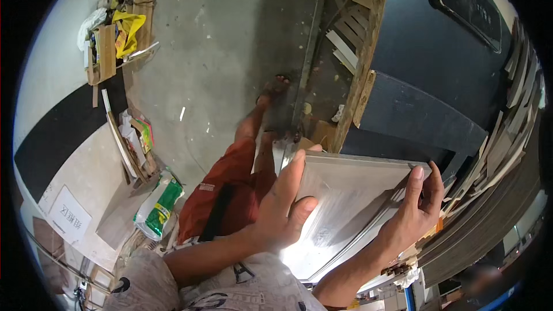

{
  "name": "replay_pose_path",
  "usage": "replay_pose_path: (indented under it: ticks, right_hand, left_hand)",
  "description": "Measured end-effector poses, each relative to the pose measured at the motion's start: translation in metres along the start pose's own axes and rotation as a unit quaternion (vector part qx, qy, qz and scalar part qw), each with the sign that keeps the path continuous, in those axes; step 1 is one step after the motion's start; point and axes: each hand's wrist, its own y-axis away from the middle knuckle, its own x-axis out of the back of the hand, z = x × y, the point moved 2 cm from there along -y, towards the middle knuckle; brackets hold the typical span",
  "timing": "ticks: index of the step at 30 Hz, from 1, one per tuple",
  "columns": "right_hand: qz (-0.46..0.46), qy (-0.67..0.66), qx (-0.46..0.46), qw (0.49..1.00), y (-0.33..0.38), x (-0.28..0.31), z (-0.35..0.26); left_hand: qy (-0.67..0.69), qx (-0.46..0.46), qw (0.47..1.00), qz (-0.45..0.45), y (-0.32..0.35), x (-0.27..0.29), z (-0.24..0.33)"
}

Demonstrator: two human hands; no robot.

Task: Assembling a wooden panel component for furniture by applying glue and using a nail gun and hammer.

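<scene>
A grey wood-grain panel with a raised, stepped border is held in front of my body at the right, and a bright reflection lies on its near part. My left hand grips its left edge, thumb on the upper face and fingers wrapping round the far left corner. At the far right corner, my right hand presses its thumb on the border, with the fingers bent over the outer edge. The panel's underside is hidden. Just beyond it stands a dark workbench.
Long strips and boards are stacked along the right. Offcuts lie under the bench's left edge. On the left stand a cardboard box with a yellow bag and a green-and-white package. Concrete floor stretches ahead.
</scene>
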Motion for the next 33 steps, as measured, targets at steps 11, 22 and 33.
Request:
replay_pose_path:
  ticks: [11,22,33]
  right_hand:
    - [0.021,0.02,0.007,1.0,0.001,-0.001,-0.001]
    - [0.022,0.05,0.009,0.998,-0.001,0.002,0.006]
    - [0.008,0.039,0.04,0.998,-0.003,0.002,0.006]
  left_hand:
    - [0.001,0.119,0.993,0.024,0.005,0.0,0.002]
    - [0.021,0.084,0.996,0.002,-0.004,0.001,0.003]
    - [-0.01,0.062,0.998,0.032,0.0,-0.005,-0.005]
